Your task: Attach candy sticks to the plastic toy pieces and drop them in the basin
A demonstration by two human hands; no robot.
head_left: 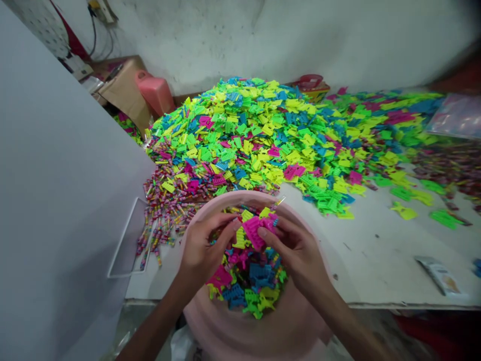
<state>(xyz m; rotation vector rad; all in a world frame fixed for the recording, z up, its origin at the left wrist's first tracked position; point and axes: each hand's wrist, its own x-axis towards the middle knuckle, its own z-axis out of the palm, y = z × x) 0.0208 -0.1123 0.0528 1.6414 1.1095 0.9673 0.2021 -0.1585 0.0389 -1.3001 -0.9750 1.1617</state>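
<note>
My right hand (pixel 300 245) pinches a bright pink ridged plastic piece (pixel 252 233) between thumb and fingers, above a pink tub (pixel 210 321). Close to the piece's left edge, my left hand (pixel 206 248) is closed, thumb against forefinger, on something small and reddish that I cannot make out. Below both hands the tub holds many moulded plastic pieces, among them a blue one (pixel 261 275) and a green one (pixel 253 301). Some small wrapped sticks lie in there too, partly covered by the hands.
Behind the tub a large heap of green, yellow, blue and pink plastic pieces (pixel 259 130) covers the table (pixel 368 250). Colourful wrapped sticks (pixel 161 220) lie at its left. A white wire frame (pixel 122 240), a pink jug (pixel 155 93) and a silvery packet (pixel 439 276) are around.
</note>
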